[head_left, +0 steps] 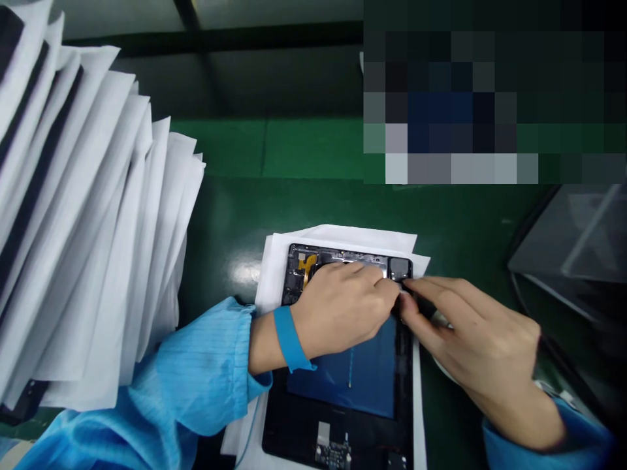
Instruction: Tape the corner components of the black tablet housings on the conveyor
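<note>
Tablet (pixel 337 388) long axis fore-aft; left hand (pixel 347 307) over it, grip hidden; right hand (pixel 470 329) at tablet's far-right edge, hold unclear.

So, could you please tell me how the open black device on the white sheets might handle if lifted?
The open black device would probably stay stiff, since its flat frame looks straight. It seems fragile on top, as the orange ribbon and small circuit board lie exposed. It may slide if pushed, resting on white sheets.
</note>
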